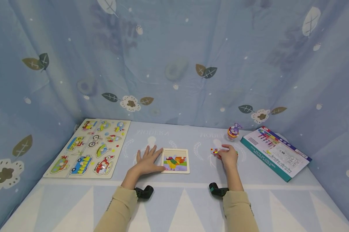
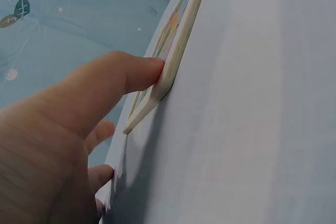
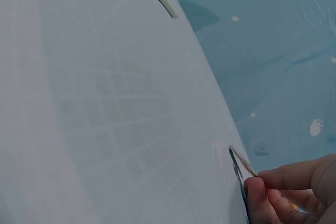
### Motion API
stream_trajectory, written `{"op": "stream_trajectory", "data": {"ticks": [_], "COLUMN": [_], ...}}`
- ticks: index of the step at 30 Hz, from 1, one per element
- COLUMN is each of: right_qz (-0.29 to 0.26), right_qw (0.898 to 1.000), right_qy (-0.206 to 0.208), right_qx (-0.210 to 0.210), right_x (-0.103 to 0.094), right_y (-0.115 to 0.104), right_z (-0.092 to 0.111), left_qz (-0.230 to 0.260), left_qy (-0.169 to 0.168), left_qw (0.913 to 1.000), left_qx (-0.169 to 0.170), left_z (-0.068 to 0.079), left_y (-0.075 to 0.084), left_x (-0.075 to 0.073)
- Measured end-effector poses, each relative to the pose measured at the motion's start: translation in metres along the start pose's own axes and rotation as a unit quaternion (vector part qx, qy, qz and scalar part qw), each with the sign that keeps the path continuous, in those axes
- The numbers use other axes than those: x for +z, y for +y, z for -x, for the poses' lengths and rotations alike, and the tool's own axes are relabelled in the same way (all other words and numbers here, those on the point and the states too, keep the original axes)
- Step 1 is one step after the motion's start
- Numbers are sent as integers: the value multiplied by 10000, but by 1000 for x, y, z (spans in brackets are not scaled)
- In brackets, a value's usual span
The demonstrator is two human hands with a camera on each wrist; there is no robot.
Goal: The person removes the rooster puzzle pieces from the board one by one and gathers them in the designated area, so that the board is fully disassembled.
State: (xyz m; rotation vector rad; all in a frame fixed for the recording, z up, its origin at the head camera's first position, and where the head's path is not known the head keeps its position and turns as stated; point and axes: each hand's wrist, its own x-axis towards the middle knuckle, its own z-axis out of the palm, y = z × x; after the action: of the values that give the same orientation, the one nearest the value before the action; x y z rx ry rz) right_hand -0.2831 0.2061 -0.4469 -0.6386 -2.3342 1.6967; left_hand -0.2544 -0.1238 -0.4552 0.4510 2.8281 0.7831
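My left hand [image 1: 147, 161] lies with fingers spread beside a small wooden-framed puzzle [image 1: 175, 172] of a colourful bird. Its thumb [image 2: 142, 72] presses on the puzzle's near left corner, while the other fingers reach the cloth. Farther right, my right hand [image 1: 229, 158] pinches a thin, colourful puzzle piece [image 1: 214, 151] between thumb and finger. The right wrist view shows that piece [image 3: 242, 162] edge-on and tilted, its far end at or close to the cloth. Behind the right hand a bit of red and green peeks out, mostly hidden.
A large wooden vehicle puzzle board [image 1: 85, 148] occupies the left side. On the right lies a white and teal box [image 1: 276, 151], with a small purple rabbit figure [image 1: 234, 131] in a cup to its left. A blue patterned curtain [image 1: 174, 64] hangs behind the table.
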Motion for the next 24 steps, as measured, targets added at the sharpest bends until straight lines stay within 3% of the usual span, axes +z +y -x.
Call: {"op": "stream_trajectory", "data": {"ticks": [5, 11, 15, 24], "right_qz": [-30, 18, 52, 96], "right_qw": [10000, 9999, 9989, 9892], "right_qy": [-31, -121, -450, -1355], "right_qx": [86, 28, -93, -543], "right_x": [0, 2, 8, 31], "right_y": [0, -5, -10, -17], "right_z": [1, 3, 5, 18], "left_qz": [136, 524, 446, 262], "left_qy": [-40, -571, -788, -770], "left_qw": [9993, 9934, 9909, 9912], "left_qx": [350, 849, 995, 1044], "left_z": [0, 2, 3, 2], "left_y": [2, 10, 13, 14], "left_x": [-1, -2, -2, 0]}}
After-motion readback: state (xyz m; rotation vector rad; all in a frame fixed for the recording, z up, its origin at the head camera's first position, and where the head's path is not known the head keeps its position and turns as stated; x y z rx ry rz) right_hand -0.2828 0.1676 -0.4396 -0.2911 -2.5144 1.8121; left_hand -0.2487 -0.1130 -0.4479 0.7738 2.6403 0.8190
